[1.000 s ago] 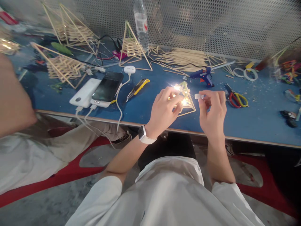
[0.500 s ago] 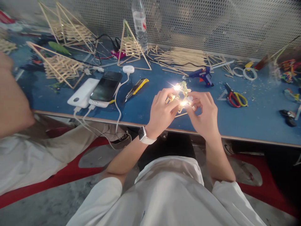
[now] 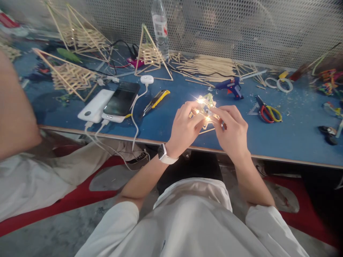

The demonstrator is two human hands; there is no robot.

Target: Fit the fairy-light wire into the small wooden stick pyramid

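Note:
Between my hands, a small wooden stick frame (image 3: 207, 130) rests on the blue table, with lit string lights (image 3: 200, 100) glowing on it. My left hand (image 3: 184, 123) is closed at the frame's left side, thumb and fingers pinched near the lights. On the right, my right hand (image 3: 232, 126) pinches close to a small white piece (image 3: 208, 112) among the lights. Glare and my fingers hide much of the frame and what exactly each fingertip grips. Just beyond the hands lies a blue glue gun (image 3: 229, 85).
Scissors (image 3: 268, 111) lie to the right, near tape rolls (image 3: 284, 85). Left are a utility knife (image 3: 156, 102), a phone (image 3: 122, 98) and a white power bank (image 3: 95, 106). Behind stand a stick pyramid (image 3: 150, 53), a bottle (image 3: 160, 30) and wooden sticks (image 3: 206, 66). Another person's arm (image 3: 18, 110) is at far left.
My right hand has moved slightly left and its fingers reach further over the frame. Another light shows between my hands. My left hand stays nearly in place.

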